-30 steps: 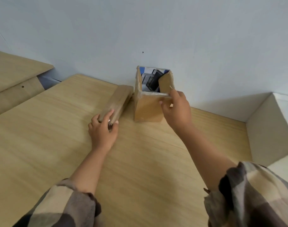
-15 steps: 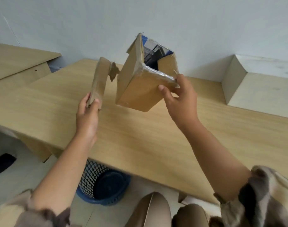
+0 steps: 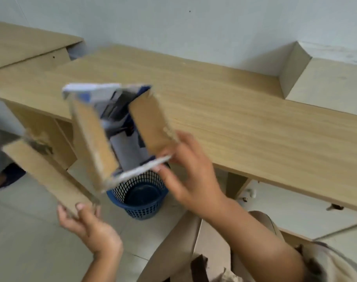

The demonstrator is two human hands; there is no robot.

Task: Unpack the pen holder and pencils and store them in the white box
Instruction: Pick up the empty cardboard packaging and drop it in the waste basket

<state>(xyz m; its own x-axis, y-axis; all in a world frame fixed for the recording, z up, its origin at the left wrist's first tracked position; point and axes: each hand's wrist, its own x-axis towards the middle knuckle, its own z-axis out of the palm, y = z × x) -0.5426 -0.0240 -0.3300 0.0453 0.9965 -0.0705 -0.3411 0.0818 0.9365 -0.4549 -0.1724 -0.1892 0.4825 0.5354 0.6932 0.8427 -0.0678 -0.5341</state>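
An open cardboard box (image 3: 92,139) hangs in the air in front of the wooden desk, tilted with its mouth facing me. Grey, dark and blue packed items (image 3: 122,127) show inside; I cannot tell which is the pen holder. My right hand (image 3: 185,169) grips the box by its near right corner and flap. My left hand (image 3: 88,222) holds a torn strip of cardboard (image 3: 43,171) low at the left, apart from the box. The picture is blurred by motion.
A blue mesh waste basket (image 3: 142,198) stands on the tiled floor right under the box. The long wooden desk (image 3: 234,123) runs behind it, with a white box-like block (image 3: 326,82) at its far right. A second desk (image 3: 21,43) and someone's shoe (image 3: 4,176) are at left.
The box and the cardboard strip have come off the desk and toward me, now above the basket. The strip has dropped lower and to the left, and the box has tipped further.
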